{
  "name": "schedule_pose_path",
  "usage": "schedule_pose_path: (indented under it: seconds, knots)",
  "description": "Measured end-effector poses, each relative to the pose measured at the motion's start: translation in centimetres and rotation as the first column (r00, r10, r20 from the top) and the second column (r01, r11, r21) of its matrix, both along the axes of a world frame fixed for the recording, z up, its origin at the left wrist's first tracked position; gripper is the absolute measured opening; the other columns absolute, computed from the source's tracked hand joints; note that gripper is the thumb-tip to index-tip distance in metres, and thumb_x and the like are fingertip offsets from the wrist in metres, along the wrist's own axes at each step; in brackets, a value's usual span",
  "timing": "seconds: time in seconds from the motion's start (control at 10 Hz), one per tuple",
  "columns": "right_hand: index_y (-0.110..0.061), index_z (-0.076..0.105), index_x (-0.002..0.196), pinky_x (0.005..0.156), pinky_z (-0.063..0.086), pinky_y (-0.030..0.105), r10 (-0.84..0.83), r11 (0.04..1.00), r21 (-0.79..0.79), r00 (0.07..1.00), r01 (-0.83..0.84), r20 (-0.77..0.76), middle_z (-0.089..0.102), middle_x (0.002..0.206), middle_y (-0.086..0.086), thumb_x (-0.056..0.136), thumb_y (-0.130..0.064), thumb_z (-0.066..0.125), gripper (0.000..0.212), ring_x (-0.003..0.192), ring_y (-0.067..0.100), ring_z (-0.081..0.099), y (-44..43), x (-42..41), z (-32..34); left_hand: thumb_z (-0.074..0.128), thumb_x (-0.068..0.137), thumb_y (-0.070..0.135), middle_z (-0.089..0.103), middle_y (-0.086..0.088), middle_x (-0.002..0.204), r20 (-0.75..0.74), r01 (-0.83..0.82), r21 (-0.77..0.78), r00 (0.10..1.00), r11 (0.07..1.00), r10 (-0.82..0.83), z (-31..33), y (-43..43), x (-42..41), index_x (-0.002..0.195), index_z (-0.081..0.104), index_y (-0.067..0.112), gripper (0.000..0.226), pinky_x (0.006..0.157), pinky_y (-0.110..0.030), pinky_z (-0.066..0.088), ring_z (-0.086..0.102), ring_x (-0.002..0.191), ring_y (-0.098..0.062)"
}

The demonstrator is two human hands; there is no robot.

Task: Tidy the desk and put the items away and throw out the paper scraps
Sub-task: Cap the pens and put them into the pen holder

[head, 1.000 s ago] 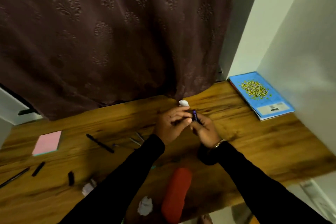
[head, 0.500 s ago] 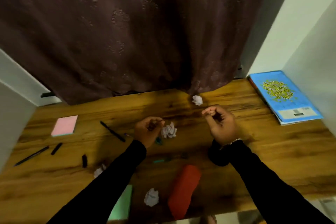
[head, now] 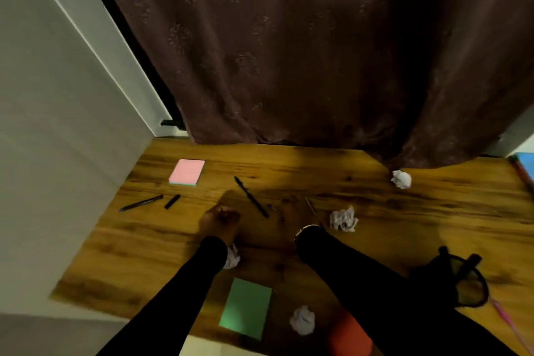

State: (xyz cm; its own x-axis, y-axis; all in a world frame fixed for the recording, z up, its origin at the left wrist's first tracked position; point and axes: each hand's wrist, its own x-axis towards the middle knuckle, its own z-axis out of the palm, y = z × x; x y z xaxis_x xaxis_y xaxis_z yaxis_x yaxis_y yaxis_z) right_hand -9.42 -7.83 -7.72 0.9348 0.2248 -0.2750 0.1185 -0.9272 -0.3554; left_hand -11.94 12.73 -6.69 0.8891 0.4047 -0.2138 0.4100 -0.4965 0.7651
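Both hands hang low over the desk (head: pixel 433 211), sleeves black. The left hand (head: pixel 220 222) has its fingers curled in; whether they pinch anything, I cannot tell. The right hand (head: pixel 290 215) is a dark blur above a gold bracelet (head: pixel 306 229), so its grip cannot be made out either. A black pen (head: pixel 251 196) lies slanted between the 2 hands.

4 paper scraps sit crumpled on the wood:
- the far ball (head: pixel 401 178) touches the curtain (head: pixel 289 52) hem;
- the right ball (head: pixel 342 219) lies just beside the right wrist;
- the left ball (head: pixel 232 258) is half hidden under the left sleeve;
- the near ball (head: pixel 302 319) rests between the green pad (head: pixel 245 308) and the red case (head: pixel 349 338).

Back left lies a pink pad (head: pixel 187 172), with a second pen (head: pixel 141 203) and a cap (head: pixel 172 201) in front of it. A black mesh cup (head: pixel 474 283) sits at the right.
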Motion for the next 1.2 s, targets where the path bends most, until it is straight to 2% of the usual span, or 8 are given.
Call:
schedule_pose_path:
  seconds: [0.1,0.3,0.6,0.7,0.8,1.0,1.1,1.2]
  knots:
    - [-0.012,0.041,0.143,0.112,0.033,0.044,-0.028,0.999,-0.039,0.996,0.025,-0.084,0.028,0.156,0.011,0.092,-0.020,0.053,0.053,0.143,0.028,0.030,1.8,1.2,-0.7,0.073,0.079,0.029,0.071,0.010,0.079,-0.053,0.042,0.086,0.998,0.995,-0.038,0.0,1.4,0.0,0.090,0.074,0.025,0.012,0.076,-0.027,0.054,0.066,0.075,-0.014]
    - [-0.004,0.039,0.143,0.115,0.028,0.039,0.002,0.990,-0.138,0.994,-0.017,-0.107,0.032,0.153,0.016,0.098,-0.015,0.047,0.047,0.143,0.031,0.029,3.4,2.0,-1.0,0.077,0.076,0.026,0.071,0.005,0.075,-0.022,-0.079,0.074,0.997,0.994,0.081,-0.8,4.7,0.6,0.078,0.071,0.022,0.008,0.075,-0.023,0.051,0.067,0.073,-0.015]
    - [-0.028,0.049,0.137,0.099,0.047,0.042,-0.193,0.975,0.117,0.981,0.188,0.035,0.059,0.133,0.008,0.097,-0.029,0.042,0.040,0.118,0.030,0.058,4.0,2.7,-1.7,0.077,0.077,0.026,0.069,0.006,0.071,0.055,-0.213,0.090,0.976,0.973,0.209,-1.1,12.0,1.5,0.069,0.068,0.019,0.013,0.074,-0.023,0.051,0.070,0.078,-0.020]
    - [-0.019,0.047,0.128,0.074,0.050,0.035,-0.205,0.974,0.121,0.971,0.190,0.122,0.068,0.114,0.012,0.095,-0.021,0.044,0.034,0.097,0.031,0.066,4.3,2.0,-0.6,0.070,0.081,0.035,0.075,-0.002,0.084,-0.015,-0.194,0.153,0.980,0.969,0.199,-1.0,14.0,2.5,0.077,0.071,0.020,0.015,0.077,-0.028,0.053,0.071,0.085,-0.026]
    - [-0.028,0.042,0.106,0.047,0.041,0.039,-0.290,0.898,0.400,0.930,0.183,0.226,0.069,0.083,0.007,0.098,-0.030,0.043,0.009,0.063,0.028,0.062,3.3,-0.2,1.4,0.065,0.075,0.053,0.074,-0.003,0.087,-0.064,-0.152,0.185,0.984,0.971,0.166,-0.9,14.3,3.8,0.084,0.071,0.020,0.034,0.082,-0.033,0.056,0.071,0.087,-0.027]
    - [-0.021,0.047,0.083,0.047,0.033,0.029,-0.622,0.744,0.525,0.716,0.413,0.317,0.050,0.052,-0.005,0.096,-0.055,0.036,0.038,0.047,0.016,0.050,-5.4,-2.3,3.4,0.080,0.051,0.014,0.064,-0.010,0.063,-0.064,0.363,-0.175,0.923,0.915,-0.378,-0.4,2.0,5.7,0.058,0.070,0.006,0.015,0.066,-0.033,0.058,0.059,0.075,-0.029]
    - [-0.017,0.046,0.075,0.051,0.033,0.030,-0.700,0.667,0.588,0.656,0.458,0.283,0.045,0.047,-0.006,0.097,-0.042,0.048,0.034,0.044,0.008,0.049,-8.3,-3.5,3.3,0.079,0.072,0.013,0.068,-0.016,0.104,0.017,0.728,0.180,0.670,0.662,-0.742,-0.6,-5.0,5.9,0.101,0.074,0.005,0.031,0.088,-0.038,0.055,0.059,0.102,-0.025]
    - [-0.018,0.048,0.073,0.053,0.039,0.034,-0.678,0.694,0.592,0.650,0.409,0.345,0.047,0.053,-0.005,0.091,-0.048,0.047,0.035,0.051,0.017,0.052,-10.2,-5.4,2.9,0.072,0.084,0.017,0.050,-0.012,0.144,-0.073,0.901,0.385,0.245,0.200,-0.967,0.1,-11.3,5.9,0.139,0.054,0.023,0.058,0.105,-0.036,0.044,0.050,0.129,-0.028]
